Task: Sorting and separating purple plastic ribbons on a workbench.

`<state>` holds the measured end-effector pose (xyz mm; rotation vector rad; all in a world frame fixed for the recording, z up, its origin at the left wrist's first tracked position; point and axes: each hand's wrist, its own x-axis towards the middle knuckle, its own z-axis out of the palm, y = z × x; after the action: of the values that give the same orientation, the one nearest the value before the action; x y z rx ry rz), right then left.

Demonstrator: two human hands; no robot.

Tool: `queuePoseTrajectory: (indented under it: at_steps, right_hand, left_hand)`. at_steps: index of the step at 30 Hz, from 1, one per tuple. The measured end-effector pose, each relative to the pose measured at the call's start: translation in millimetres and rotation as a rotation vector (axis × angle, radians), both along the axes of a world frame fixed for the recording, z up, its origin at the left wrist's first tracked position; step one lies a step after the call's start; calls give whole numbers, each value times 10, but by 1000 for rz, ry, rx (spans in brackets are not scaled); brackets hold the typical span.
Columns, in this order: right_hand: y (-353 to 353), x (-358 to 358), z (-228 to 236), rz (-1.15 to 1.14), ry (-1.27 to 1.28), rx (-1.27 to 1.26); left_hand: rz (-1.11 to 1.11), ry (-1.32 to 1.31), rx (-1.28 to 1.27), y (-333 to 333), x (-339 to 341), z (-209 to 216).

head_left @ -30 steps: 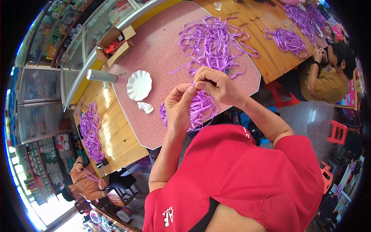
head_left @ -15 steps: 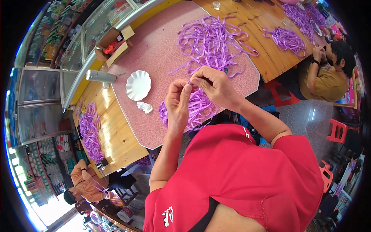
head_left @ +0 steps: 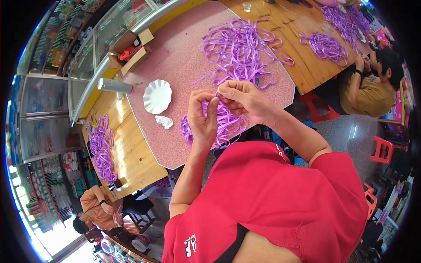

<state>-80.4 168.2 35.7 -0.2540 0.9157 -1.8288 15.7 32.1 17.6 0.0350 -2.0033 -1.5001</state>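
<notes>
Ribbon [head_left: 217, 94] pinched between 2 hands [head_left: 203, 120] [head_left: 251, 101], purple pile [head_left: 228, 124] beneath.

Tabletop [head_left: 180, 48]: pink, speckled, pale-edged. On it: purple ribbon tangle [head_left: 237, 48], far side; second ribbon heap [head_left: 227, 125], near edge; white fluted dish [head_left: 157, 96]; crumpled white tissue [head_left: 164, 122] just beside dish.

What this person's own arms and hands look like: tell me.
Short, red cloth sleeves belong to a red cloth shirt with white print on its left side. The left hand and right hand are bare: no gloves, watch or bracelet show, and no ring can be made out on the fingers.
</notes>
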Motion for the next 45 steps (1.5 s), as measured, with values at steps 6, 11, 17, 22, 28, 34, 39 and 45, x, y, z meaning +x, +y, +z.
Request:
queuePoseTrajectory:
  at_steps: [6, 11, 17, 22, 28, 34, 39, 45]
  right_hand:
    - [-50, 81, -31, -292, 718, 107]
    - [-62, 79, -68, -309, 608, 96]
    - [-45, 25, -84, -116, 68, -10]
    - [-59, -6, -136, -88, -61, 7]
    - [-84, -23, -96, -156, 101, 108]
    - [-57, -51, -45, -160, 554, 189]
    - [-36, -44, 0, -216, 840, 218]
    - [2, -62, 8, -240, 900, 232]
  left_hand:
    - [-308, -158, 596, -27, -3, 29]
    - [-151, -119, 361, -16, -40, -23]
    - [188, 88, -260, 3, -126, -31]
    - [278, 193, -547, -57, -146, -37]
    - [316, 195, -634, -91, -143, -62]
    - [202, 43, -199, -33, -114, -82]
    - [53, -22, 199, -17, -99, -74]
    - [-88, -98, 418, -62, -81, -72]
